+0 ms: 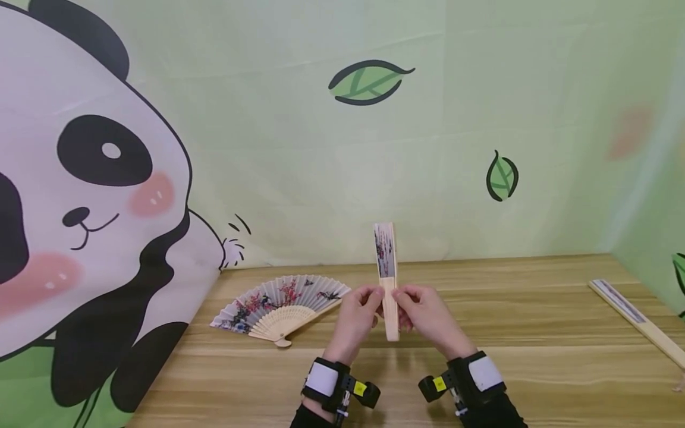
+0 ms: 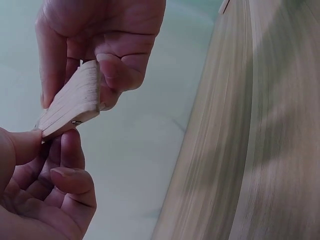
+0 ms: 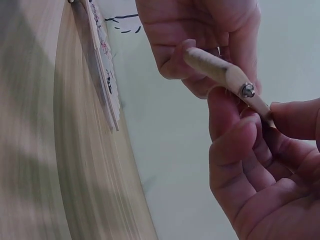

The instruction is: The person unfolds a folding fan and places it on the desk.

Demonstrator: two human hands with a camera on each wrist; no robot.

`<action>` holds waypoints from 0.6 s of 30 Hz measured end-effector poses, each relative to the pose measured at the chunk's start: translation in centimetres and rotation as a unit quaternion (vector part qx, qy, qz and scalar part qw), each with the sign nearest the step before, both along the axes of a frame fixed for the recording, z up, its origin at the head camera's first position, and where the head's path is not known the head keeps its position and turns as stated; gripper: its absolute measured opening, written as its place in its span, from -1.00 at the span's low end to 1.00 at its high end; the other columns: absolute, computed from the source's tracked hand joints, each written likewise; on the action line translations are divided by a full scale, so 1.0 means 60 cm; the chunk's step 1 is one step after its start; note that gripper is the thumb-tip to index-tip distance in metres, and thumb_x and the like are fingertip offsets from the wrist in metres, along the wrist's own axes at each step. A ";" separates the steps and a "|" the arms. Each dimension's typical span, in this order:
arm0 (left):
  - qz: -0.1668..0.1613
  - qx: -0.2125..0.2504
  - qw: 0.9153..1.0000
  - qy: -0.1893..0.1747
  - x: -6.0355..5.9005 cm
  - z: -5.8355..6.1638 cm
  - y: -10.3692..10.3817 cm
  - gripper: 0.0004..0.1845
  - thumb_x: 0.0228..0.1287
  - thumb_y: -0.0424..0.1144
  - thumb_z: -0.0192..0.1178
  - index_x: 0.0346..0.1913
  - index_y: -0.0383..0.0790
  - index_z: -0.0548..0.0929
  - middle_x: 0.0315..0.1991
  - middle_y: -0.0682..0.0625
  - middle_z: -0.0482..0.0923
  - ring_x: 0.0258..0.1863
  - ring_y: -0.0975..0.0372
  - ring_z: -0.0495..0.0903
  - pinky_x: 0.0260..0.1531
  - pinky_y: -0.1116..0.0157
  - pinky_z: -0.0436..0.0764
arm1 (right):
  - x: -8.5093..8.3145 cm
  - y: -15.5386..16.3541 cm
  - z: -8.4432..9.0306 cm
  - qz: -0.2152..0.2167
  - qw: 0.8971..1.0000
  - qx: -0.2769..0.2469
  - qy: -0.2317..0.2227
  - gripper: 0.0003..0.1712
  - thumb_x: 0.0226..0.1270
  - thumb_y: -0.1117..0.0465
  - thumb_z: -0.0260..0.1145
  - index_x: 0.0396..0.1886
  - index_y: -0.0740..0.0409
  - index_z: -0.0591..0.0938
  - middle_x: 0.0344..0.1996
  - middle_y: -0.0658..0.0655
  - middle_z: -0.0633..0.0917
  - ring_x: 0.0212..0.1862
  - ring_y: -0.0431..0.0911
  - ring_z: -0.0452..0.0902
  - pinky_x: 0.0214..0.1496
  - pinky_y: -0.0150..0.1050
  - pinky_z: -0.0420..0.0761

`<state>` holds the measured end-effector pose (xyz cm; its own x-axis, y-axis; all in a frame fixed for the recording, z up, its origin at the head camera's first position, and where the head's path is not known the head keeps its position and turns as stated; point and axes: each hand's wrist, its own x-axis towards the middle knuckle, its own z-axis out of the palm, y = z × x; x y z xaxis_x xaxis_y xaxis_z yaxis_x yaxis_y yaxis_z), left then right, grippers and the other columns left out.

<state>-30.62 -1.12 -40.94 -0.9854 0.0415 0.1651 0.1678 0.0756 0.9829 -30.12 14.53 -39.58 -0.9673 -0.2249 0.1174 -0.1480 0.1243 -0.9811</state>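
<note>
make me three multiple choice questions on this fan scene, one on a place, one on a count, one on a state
1. Where does the open fan lie on the table?
A. left of the hands
B. right of the hands
C. under the hands

2. How many fans show in the head view?
A. one
B. two
C. three

3. In what state is the held fan?
A. spread wide
B. folded shut
C. broken in two

Answers
1. A: it lies flat on the wood, left of the left hand.
2. C: the open one, the one held by the left hand and right hand, and a closed fan lying at the table's right edge.
3. B: its slats are stacked together and it stands upright, both hands pinching its lower half.
</note>
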 end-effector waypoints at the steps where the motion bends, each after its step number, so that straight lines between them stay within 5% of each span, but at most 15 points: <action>1: -0.001 0.001 1.000 0.000 0.000 0.000 0.000 -0.75 0.50 -0.21 0.06 -0.13 -0.32 0.67 -0.45 -0.02 0.53 -0.47 0.21 0.48 -0.59 0.44 0.37 | 0.000 0.000 0.000 -0.001 1.000 0.002 0.000 -0.68 0.53 0.17 0.12 -0.13 0.37 0.63 -0.52 0.14 0.59 -0.54 -0.08 0.45 -0.56 -0.30 0.49; 13: 0.002 -0.015 1.000 -0.006 0.004 0.000 -0.001 -0.76 0.50 -0.22 0.05 -0.15 -0.28 0.68 -0.47 -0.01 0.53 -0.54 0.22 0.44 -0.64 0.44 0.33 | 0.001 -0.002 0.001 -0.023 0.999 0.022 -0.015 -0.73 0.53 0.21 0.12 -0.18 0.32 0.66 -0.54 0.16 0.59 -0.55 -0.08 0.47 -0.52 -0.27 0.55; 18: 0.003 -0.041 0.999 0.019 0.000 -0.001 -0.004 -0.76 0.49 -0.23 0.06 -0.18 -0.30 0.69 -0.51 0.01 0.54 -0.65 0.29 0.37 -0.70 0.44 0.30 | 0.002 -0.007 0.002 -0.031 0.999 0.025 -0.015 -0.71 0.53 0.20 0.12 -0.22 0.32 0.66 -0.54 0.15 0.59 -0.55 -0.09 0.48 -0.50 -0.24 0.57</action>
<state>-30.64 -1.37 -40.99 -0.9787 0.0514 0.1990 0.2047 0.1568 0.9662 -29.98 14.14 -39.45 -0.9826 -0.1690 0.0775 -0.1085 0.1823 -0.9772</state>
